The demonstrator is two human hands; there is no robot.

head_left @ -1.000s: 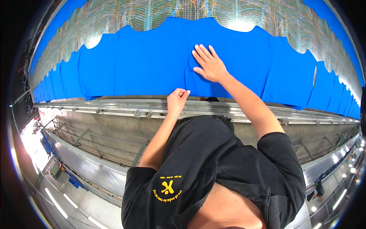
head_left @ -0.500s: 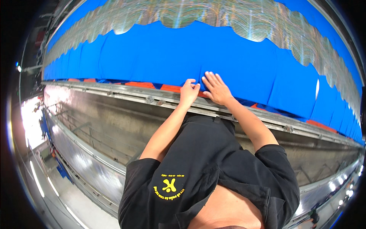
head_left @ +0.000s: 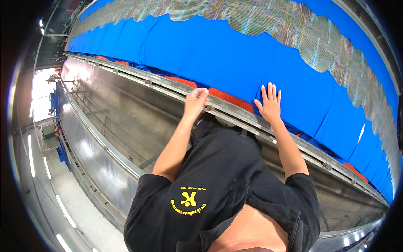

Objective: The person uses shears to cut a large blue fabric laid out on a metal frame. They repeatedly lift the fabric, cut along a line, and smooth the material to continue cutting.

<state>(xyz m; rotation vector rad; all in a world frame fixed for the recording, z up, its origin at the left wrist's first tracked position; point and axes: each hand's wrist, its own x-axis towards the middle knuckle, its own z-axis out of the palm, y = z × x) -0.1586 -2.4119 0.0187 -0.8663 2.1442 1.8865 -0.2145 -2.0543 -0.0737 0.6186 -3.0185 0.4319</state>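
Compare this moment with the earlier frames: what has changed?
The right hand has moved down the blue fabric to its near edge; the left hand has drawn away leftward, fingers curled at the metal rail. Since the first frame, the view has tilted and red material has appeared below the fabric's edge. The right hand stays open.

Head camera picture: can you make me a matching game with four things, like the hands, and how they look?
Things:
1. Left hand
2. Cloth
3. Right hand
4. Shirt

Looks:
A. Fingers spread out
B. Black, with a yellow emblem
C. Fingers curled in
D. Plain bright blue

Right pairs: 1-C, 2-D, 3-A, 4-B
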